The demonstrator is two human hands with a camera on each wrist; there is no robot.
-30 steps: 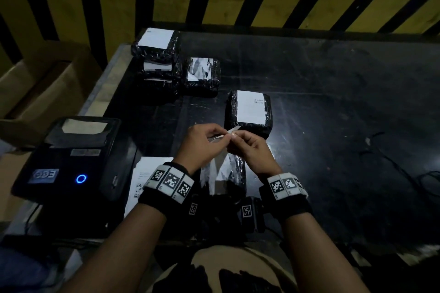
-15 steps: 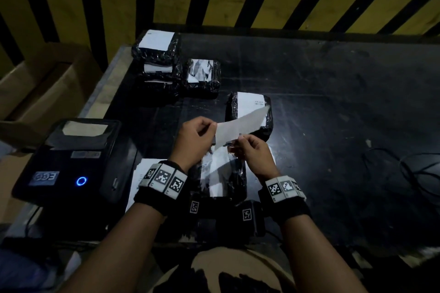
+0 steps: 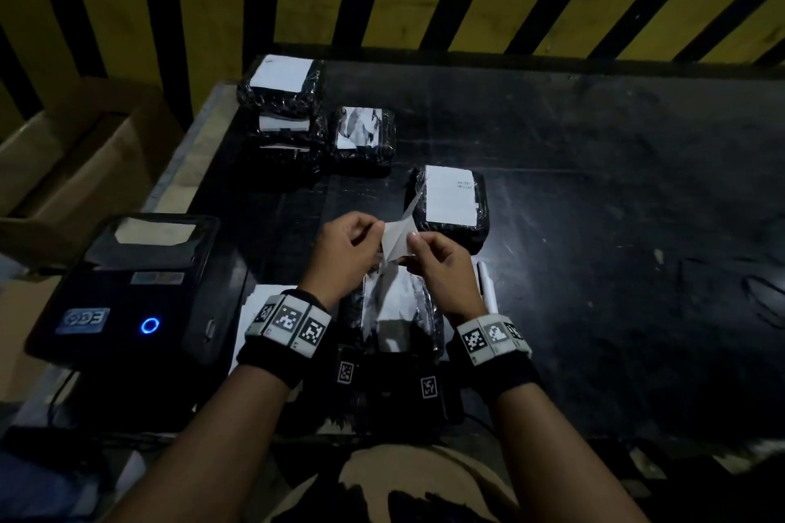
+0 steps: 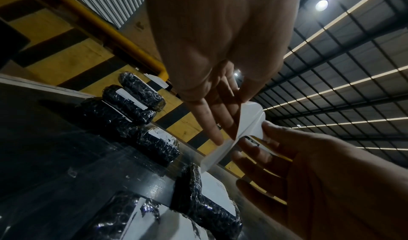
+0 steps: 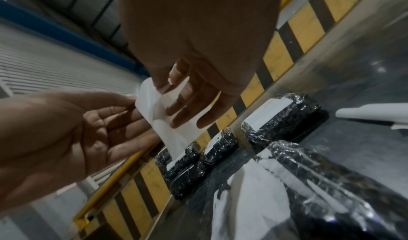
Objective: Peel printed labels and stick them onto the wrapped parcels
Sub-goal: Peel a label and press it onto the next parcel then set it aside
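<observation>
1. The left hand point(image 3: 345, 248) pinches the left edge of a white label point(image 3: 397, 240) between thumb and fingertips, its other fingers loosely extended behind the sheet in the left wrist view.
2. The right hand point(image 3: 439, 268) pinches the same label at its right side, thumb on top and fingers point(image 5: 176, 111) spread underneath.
3. The label is held in the air between both hands, above the counter point(image 3: 594, 268), and it splits into 2 layers that fan apart toward the far end; which layer is the sticker and which the backing I cannot tell.
4. Directly below the hands lies a black wrapped parcel point(image 3: 395, 318) with a crumpled white patch on its top, at the near edge of the counter.
5. Just beyond the hands sits another wrapped parcel point(image 3: 450, 204) carrying a flat white label with a little print.
6. Farther back and to the left, a single parcel point(image 3: 361, 140) with a smudged white patch stands beside a stack of parcels point(image 3: 282, 115), the top 1 bearing a plain white label.
7. A white pen-like object point(image 3: 486, 284) lies on the counter just right of the near parcel.
8. A black label printer point(image 3: 127, 289) with a lit blue ring button stands at the left, white paper sheets point(image 3: 250, 310) beside it.
9. A cardboard box point(image 3: 72, 166) sits left of the counter, and a yellow-and-black striped barrier point(image 3: 424, 0) runs behind it.
</observation>
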